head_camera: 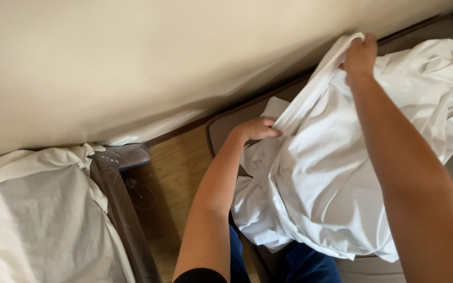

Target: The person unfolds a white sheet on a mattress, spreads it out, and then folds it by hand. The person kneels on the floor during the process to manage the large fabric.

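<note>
Left hand: the left hand [258,128] was closed on the edge of the white sheet [331,178], fingers curled over a folded band of cloth near the corner of the brown seat cushion [226,123].
Right hand: the right hand [360,52] was raised higher and farther from the body, its fingers clamped on the same band of cloth where it looped over the knuckles.
Hands, relation: the two hands were well apart, with the hem drawn taut in a straight line between them.
Sheet: the rest of the white sheet hung and bunched below that line, heaped on the cushion and spilling toward the person's lap, which was clad in blue trousers [310,264].
Wall: a plain cream wall [132,63] filled the upper left of the view.
Floor: a strip of wooden floor [176,178] lay between the cushion and the neighbouring furniture.
Left margin: a mattress [127,209] wrapped in clear plastic carried crumpled white bedding [38,220], knotted at its upper corner.
</note>
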